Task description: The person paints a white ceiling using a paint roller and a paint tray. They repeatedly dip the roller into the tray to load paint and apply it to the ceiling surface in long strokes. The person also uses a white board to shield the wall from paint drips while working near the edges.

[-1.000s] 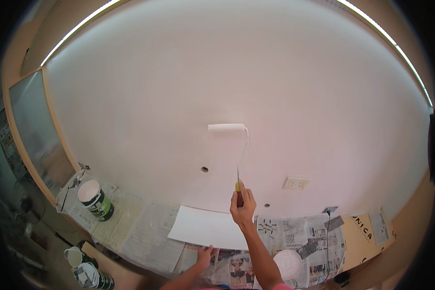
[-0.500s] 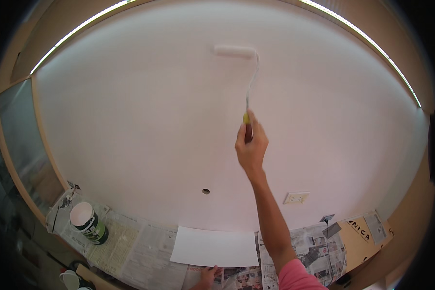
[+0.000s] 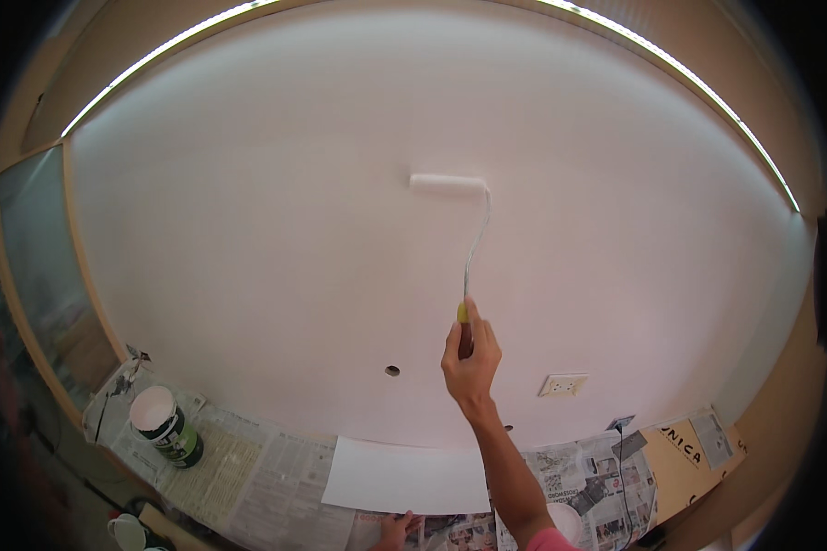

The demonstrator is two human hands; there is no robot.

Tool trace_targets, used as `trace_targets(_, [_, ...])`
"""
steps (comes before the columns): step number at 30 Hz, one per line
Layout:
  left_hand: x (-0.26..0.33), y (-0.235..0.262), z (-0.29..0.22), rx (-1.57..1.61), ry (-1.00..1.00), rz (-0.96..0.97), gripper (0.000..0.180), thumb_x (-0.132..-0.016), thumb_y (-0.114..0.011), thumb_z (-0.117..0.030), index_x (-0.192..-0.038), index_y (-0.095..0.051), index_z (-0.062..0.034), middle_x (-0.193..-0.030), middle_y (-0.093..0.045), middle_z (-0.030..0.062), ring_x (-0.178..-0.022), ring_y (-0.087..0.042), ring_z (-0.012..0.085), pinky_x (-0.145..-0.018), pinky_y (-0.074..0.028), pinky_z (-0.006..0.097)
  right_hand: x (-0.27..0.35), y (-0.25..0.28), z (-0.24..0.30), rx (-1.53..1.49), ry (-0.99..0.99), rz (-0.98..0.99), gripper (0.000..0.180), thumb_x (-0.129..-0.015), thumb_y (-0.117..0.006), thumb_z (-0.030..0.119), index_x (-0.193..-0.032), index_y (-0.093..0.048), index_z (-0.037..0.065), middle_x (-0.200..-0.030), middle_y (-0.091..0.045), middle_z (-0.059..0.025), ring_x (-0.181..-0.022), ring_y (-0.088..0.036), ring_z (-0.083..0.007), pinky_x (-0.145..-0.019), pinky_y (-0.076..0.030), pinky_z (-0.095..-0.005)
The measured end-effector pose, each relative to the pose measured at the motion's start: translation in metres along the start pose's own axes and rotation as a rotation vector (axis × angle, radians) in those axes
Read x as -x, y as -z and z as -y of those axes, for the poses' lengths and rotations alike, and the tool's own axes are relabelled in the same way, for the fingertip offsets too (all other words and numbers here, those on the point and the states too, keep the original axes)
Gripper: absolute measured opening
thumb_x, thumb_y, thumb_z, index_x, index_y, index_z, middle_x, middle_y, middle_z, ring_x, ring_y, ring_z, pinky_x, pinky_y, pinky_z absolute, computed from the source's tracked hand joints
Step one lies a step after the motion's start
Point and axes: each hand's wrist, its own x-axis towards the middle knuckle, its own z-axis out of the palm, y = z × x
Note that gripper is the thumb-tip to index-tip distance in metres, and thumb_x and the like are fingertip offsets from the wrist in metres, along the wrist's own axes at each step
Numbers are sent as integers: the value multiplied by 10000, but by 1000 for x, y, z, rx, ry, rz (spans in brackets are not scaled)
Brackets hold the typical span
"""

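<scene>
My right hand (image 3: 471,365) is closed round the brown and yellow handle of a paint roller (image 3: 447,185). Its pale sleeve lies level against the light pinkish wall (image 3: 276,248), and a thin bent wire frame joins it to the handle. Low in the view, my left hand (image 3: 397,531) rests with fingers stretched out on the newspaper, beside the near edge of a white sheet (image 3: 404,477). That sheet lies against the foot of the wall.
Newspaper (image 3: 289,477) covers the ledge. A paint tub (image 3: 179,441) stands at left, with a white container (image 3: 127,531) lower down. At right are a wall socket (image 3: 563,386), a black cable (image 3: 622,468) and cardboard (image 3: 685,455). The wall has a round hole (image 3: 392,371).
The roller and my right hand have come down the wall, from near the top to its middle. A round white thing now shows beside my right forearm. My left hand stays about where it was.
</scene>
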Motion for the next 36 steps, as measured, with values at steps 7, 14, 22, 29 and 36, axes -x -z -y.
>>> trace_targets(7, [20, -13, -20, 68, 43, -42, 540, -928, -683, -196, -1389, -431, -71, -1253, -584, 147, -1003, -663, 329, -559, -591, 406, -14, -23, 8, -51, 71, 49, 454, -895, -601, -26, -1346, -562, 2, -742, -525, -76, -586, -516, -149, -529, -451, -301])
trace_targets(14, [15, -6, -20, 40, 64, 6, 521, -932, -663, -171, -1386, -427, -75, -1263, -592, 150, -1005, -665, 324, -551, -587, 416, -119, -60, 49, -137, 166, -112, 407, -901, -585, 3, -1307, -578, -18, -741, -541, -113, -621, -528, -205, -569, -444, -352])
trace_targets(22, [-23, 10, 18, 58, -79, 16, 468, -940, -641, -210, -1355, -467, -82, -1191, -635, 148, -938, -687, 312, -526, -580, 430, -238, -75, 92, -148, 256, -177, 371, -887, -566, 15, -1244, -590, -86, -711, -569, -156, -632, -537, -261, -610, -439, -411])
trace_targets(29, [-8, 13, 15, -10, -9, 18, 471, -939, -639, -208, -1355, -465, -75, -1192, -633, 153, -934, -690, 316, -515, -579, 435, -177, -64, 77, -129, 201, -132, 393, -889, -581, 15, -1274, -584, -63, -717, -568, -154, -624, -542, -253, -587, -442, -400])
trace_targets(36, [55, -13, -35, 135, -125, -41, 301, -982, -546, -30, -1276, -516, 30, -1142, -650, 172, -998, -684, 295, -867, -608, 410, -40, 18, 63, -133, 62, -81, 409, -891, -615, -13, -1300, -598, -19, -711, -555, -81, -580, -522, -134, -507, -428, -283])
